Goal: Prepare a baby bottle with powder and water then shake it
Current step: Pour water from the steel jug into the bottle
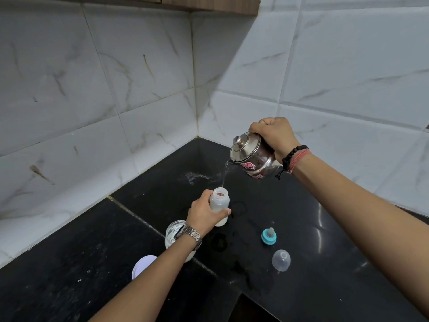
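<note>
While left hand [204,213] grips bottle [220,205], right hand [274,135] grips kettle [253,156]; sticker [248,165] unreadable.

A home kitchen: black stone counter [81,263], marble-look wall tiles [116,77], steel kettle [253,156].

Legible markings: none can be read with certainty.

The steel kettle [254,156], tilted at the far right of the black counter [325,263], carries two stickers on its lower body. The upper sticker [248,165] is red and pink with pale lettering; the characters are too small and blurred to read. The lower sticker [258,176], near the kettle's base, shows a red strip whose print is likewise illegible. The baby bottle [219,205] shows no readable scale marks or numbers on its wall from this view. The watch [189,233] on the left wrist shows only its metal band; its dial faces away.
</note>
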